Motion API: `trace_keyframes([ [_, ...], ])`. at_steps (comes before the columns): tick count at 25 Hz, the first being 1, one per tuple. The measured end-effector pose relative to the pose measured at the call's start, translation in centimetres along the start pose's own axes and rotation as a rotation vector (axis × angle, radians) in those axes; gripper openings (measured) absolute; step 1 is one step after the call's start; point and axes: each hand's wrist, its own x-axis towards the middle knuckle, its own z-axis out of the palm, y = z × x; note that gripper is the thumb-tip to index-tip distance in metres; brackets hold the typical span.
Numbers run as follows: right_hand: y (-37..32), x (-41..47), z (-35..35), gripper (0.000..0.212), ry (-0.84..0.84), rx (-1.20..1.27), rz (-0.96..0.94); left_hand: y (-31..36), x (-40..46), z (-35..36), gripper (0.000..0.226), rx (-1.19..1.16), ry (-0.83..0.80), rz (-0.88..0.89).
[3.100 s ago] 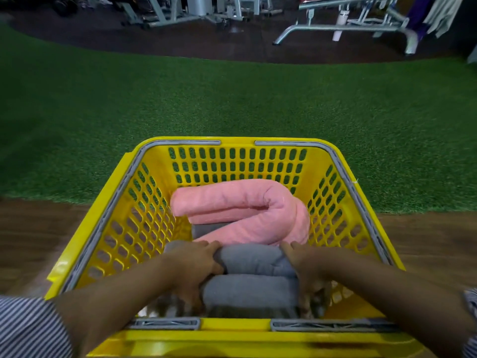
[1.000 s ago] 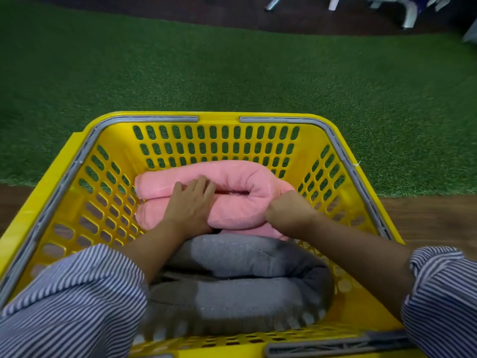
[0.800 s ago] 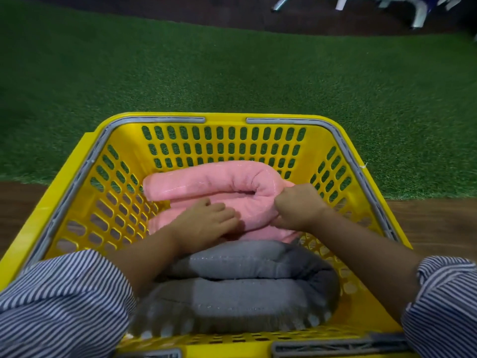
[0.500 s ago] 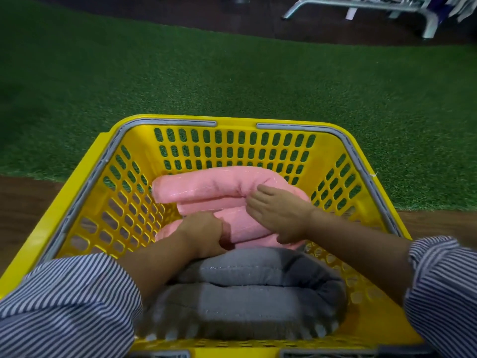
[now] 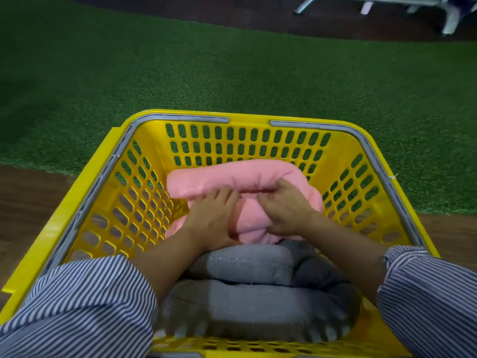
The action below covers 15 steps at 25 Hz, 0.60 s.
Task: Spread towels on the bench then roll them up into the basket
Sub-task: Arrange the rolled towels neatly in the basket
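Pink towel (image 5: 232,177) lies rolled in the yellow basket (image 5: 247,140), behind the grey towel (image 5: 245,301). Left hand (image 5: 214,218) presses flat; right hand (image 5: 286,210) pinches it. Letting go carelessly, the roll may spring open.

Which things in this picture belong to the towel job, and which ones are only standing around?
Part of the job:
- pink towel, rolled and bent, both hands on it
- grey towel, rolled, nearer the person
- yellow basket holding both
- left hand, right hand

Not part of it:
- green turf
- metal gym frame, far right
- wooden floor
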Motion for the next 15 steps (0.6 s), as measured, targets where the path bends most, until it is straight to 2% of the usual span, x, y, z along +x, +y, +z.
trace_keyframes([
  [2,1.2,0.2,-1.3,0.048,0.102,0.131,0.150,-0.3,0.5,0.7,0.102,0.038,0.132,0.022],
  [4,1.1,0.2,-1.2,0.056,0.147,0.155,0.198,-0.5,0.9,1.2,0.112,0.099,0.154,-0.001],
  [8,0.7,-0.5,-0.7,0.069,0.047,0.206,0.130,-0.3,1.7,1.9,0.108,0.199,0.168,0.094],
  [11,1.7,-1.8,-1.9,0.081,0.061,0.341,0.041,-0.3,1.7,2.5,0.115,0.189,0.167,0.119],
  [13,2.0,-3.1,-3.7,0.064,0.167,0.331,0.003,-0.5,1.5,2.8,0.112,0.203,0.185,0.140],
  [15,2.3,-4.2,-5.1,0.032,0.233,0.277,0.007,-0.4,1.1,2.8,0.089,0.183,0.283,0.238],
])
